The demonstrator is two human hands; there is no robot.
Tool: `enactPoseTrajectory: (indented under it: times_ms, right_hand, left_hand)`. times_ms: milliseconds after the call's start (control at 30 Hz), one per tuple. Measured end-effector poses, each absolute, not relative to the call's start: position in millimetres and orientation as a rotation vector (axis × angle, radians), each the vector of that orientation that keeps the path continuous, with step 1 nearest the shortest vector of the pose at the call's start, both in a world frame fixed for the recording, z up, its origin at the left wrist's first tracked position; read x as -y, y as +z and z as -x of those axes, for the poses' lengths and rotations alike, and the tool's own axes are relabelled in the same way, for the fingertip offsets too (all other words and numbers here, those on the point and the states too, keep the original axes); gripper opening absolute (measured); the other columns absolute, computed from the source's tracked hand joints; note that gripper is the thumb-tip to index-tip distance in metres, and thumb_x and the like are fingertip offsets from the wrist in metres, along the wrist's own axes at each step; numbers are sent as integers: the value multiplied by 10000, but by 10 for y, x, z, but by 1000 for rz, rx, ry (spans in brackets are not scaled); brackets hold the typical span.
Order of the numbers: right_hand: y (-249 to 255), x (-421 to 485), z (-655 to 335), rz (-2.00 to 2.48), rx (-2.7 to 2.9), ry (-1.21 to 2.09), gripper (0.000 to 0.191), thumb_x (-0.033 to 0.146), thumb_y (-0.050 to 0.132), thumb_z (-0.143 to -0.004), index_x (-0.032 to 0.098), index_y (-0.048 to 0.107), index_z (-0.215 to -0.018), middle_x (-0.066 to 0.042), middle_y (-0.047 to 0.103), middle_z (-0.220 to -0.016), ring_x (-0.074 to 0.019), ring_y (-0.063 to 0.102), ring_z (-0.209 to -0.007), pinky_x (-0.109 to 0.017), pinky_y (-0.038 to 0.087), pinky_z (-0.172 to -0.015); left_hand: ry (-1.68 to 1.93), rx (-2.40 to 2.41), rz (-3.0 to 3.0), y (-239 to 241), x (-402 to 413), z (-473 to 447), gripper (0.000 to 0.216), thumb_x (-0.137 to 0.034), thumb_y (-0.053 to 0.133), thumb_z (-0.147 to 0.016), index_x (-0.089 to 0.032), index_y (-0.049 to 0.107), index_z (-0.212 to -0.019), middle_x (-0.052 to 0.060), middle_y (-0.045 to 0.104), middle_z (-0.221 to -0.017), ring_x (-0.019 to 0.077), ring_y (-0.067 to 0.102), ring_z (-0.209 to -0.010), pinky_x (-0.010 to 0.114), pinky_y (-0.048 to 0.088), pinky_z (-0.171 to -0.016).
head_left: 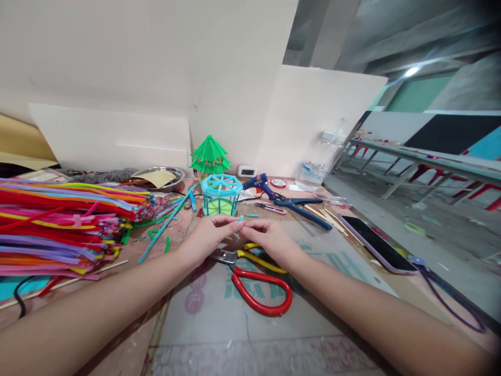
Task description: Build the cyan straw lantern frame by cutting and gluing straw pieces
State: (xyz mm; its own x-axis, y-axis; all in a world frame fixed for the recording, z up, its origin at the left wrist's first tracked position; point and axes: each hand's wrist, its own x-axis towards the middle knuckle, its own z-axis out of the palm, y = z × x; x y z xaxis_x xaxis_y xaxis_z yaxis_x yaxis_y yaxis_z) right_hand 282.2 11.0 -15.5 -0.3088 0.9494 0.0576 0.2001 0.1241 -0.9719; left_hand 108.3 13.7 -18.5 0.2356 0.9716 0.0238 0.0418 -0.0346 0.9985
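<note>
My left hand (209, 235) and my right hand (268, 237) meet over the middle of the table, fingertips pinched together on a small light-blue pipe-cleaner piece (240, 218). Just behind them stands a light-blue pipe-cleaner lantern frame (221, 194) with a green base, and behind that a green pagoda-shaped model (210, 155). Under my hands lie red-handled scissors (260, 292) and yellow-handled pliers (258, 258).
A big heap of coloured pipe cleaners (58, 222) fills the left. A blue glue gun (260, 184), blue-handled pliers (303, 208), wooden sticks (331, 216) and a phone (378, 243) with a purple cable lie to the right. A metal dish (156, 178) sits at the back.
</note>
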Motion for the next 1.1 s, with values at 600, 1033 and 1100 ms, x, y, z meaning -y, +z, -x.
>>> enactPoseTrajectory:
  times_ms: [600,1033,1100]
  right_hand:
    - [-199,-125,-2831,1118,1682,1230,287,429,653,-756,145,691,-779,-12,645,-722,-130,558,-657,-259,434,-636]
    - [-120,-101,-2835,1150,1741,1107,280,404,623,-782,142,695,-851,-52,693,-797,-169,630,-728,-283,484,-684]
    - [-120,-85,-2824,1160,1721,1135,291,417,637,-769,148,707,-857,-48,699,-801,-168,631,-727,-280,482,-683]
  left_hand:
    - [1080,-1080,-1479,-184,-123,-1104,278,-410,718,-694,-167,732,-827,43,718,-861,180,620,-801,249,453,-723]
    - [992,-996,-1207,-207,-157,-1048,397,-449,775,-627,-159,687,-883,-8,623,-630,101,546,-498,195,334,-463]
    - [988,-1010,-1247,-201,-154,-1051,391,-460,764,-634,-158,700,-875,16,662,-681,122,580,-550,210,370,-500]
